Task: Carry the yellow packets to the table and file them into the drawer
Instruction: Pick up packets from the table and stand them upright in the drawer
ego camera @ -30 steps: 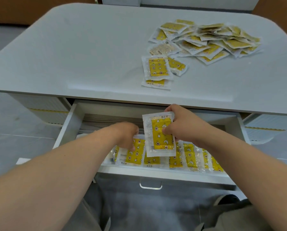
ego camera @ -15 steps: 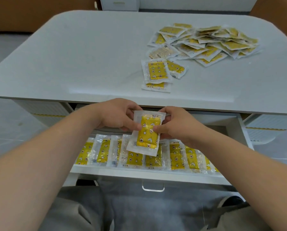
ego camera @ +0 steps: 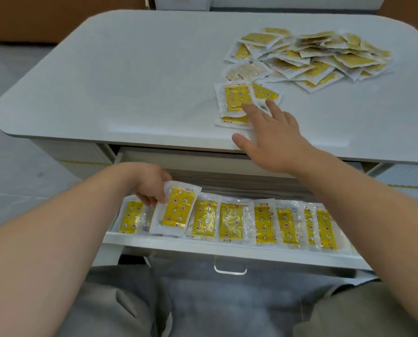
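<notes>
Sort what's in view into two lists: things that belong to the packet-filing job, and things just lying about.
Belongs to the job:
- packet pile on the table
- near packet, under the right hand
- held packet, in the left hand
- filed row in the open drawer

Just lying about:
- white cabinet behind the table

table (ego camera: 130, 76) left bare, packet pile (ego camera: 307, 57) crowds right

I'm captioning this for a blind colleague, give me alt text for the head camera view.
A person's left hand holds a yellow packet over a row of packets standing in an open drawer, while the open right hand reaches to a loose pile of packets on the white table.
</notes>
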Motion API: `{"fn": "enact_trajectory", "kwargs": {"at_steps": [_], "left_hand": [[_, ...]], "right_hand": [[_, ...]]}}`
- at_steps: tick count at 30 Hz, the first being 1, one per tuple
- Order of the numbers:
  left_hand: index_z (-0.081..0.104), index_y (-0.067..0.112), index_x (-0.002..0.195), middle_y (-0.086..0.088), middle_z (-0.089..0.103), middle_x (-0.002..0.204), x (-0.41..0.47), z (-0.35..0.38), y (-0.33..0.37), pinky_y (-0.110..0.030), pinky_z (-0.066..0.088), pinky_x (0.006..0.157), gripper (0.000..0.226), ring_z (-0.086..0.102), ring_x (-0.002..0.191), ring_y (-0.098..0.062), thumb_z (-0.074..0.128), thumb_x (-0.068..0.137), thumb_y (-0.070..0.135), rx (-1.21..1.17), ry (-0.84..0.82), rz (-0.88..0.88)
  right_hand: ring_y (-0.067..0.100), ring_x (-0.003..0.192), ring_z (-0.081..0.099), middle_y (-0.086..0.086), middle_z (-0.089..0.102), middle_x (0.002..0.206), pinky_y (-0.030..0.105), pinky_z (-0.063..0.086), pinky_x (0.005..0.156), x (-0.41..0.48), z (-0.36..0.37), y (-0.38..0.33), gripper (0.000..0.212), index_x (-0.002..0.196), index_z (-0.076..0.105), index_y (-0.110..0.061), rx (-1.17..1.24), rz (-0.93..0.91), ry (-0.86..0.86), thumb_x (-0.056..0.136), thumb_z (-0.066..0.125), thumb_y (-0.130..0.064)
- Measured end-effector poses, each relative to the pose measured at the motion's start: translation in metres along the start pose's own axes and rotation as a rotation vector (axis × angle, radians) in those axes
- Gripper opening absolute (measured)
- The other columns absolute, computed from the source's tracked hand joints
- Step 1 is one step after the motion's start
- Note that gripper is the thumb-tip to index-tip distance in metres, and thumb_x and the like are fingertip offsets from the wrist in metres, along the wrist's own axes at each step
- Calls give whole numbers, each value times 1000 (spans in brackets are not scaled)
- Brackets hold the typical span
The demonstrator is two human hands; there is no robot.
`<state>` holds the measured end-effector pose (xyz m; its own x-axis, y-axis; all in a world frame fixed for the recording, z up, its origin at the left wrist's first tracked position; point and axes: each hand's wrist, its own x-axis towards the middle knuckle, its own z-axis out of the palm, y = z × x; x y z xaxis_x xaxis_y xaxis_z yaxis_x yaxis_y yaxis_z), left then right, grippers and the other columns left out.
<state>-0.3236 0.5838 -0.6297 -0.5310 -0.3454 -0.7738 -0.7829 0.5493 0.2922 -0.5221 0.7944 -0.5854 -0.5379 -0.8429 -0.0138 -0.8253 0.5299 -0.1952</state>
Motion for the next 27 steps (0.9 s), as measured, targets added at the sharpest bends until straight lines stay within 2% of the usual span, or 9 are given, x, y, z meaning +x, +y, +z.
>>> {"fn": "enact_trajectory", "kwargs": {"at_steps": [5,7,9,11,15,19,21,24,27], "left_hand": [[45,15,149,-9,74,98,15,22,-5,-31,62,76,65,71,78,-18,73,91,11,53,25,-33],[40,14,152,-7,76,92,17,26,-2,-28,60,70,72,69,68,-15,75,89,15,129,70,-29],[38,12,152,-4,78,91,19,28,0,-29,61,73,75,71,69,-15,77,88,20,210,95,-40],[37,9,151,-4,78,95,22,32,2,-31,62,80,78,75,78,-16,79,86,24,209,81,-52],[50,4,137,-7,76,100,20,34,12,-30,61,73,67,74,81,-19,81,86,33,298,22,-100],[39,2,148,-16,61,136,-2,9,35,-39,60,89,88,71,101,-30,79,84,47,397,-9,-135],[44,6,147,-12,60,137,-20,-12,46,-37,60,88,82,70,98,-26,79,84,45,248,33,-12],[65,10,126,-6,73,115,-48,-32,59,-37,60,92,54,75,95,-20,75,85,44,-253,31,159],[68,3,115,-12,76,105,-57,-32,67,-43,59,93,49,76,93,-26,63,94,47,-554,78,182]], "right_hand": [[35,145,28,13,45,147,49,23,116,-1,6,-6,75,158,29,-15,-146,-37,90,101,33,-63],[34,134,35,12,48,134,48,28,111,-2,9,-7,67,142,51,-13,-199,-65,118,100,34,-63],[34,137,35,13,48,138,48,29,112,-2,14,-6,60,126,63,-12,-152,-92,137,100,41,-61],[36,142,36,14,48,146,48,30,114,-2,18,-6,54,120,64,-9,-82,-133,154,99,49,-57],[29,109,57,6,61,117,41,41,96,-4,15,-5,52,122,59,-12,19,-171,221,96,58,-57],[31,105,58,6,63,108,44,42,92,-7,20,-1,47,120,68,-13,-101,-256,318,91,67,-50],[33,96,58,9,63,100,45,46,82,-9,26,2,34,111,72,-11,-133,-321,363,86,77,-33],[33,81,59,9,65,88,43,48,69,-14,33,3,14,97,76,-8,-164,-445,465,83,78,-7],[33,80,63,11,69,91,42,47,71,-19,34,-2,10,92,75,-7,-201,-555,544,84,73,-2]]}}
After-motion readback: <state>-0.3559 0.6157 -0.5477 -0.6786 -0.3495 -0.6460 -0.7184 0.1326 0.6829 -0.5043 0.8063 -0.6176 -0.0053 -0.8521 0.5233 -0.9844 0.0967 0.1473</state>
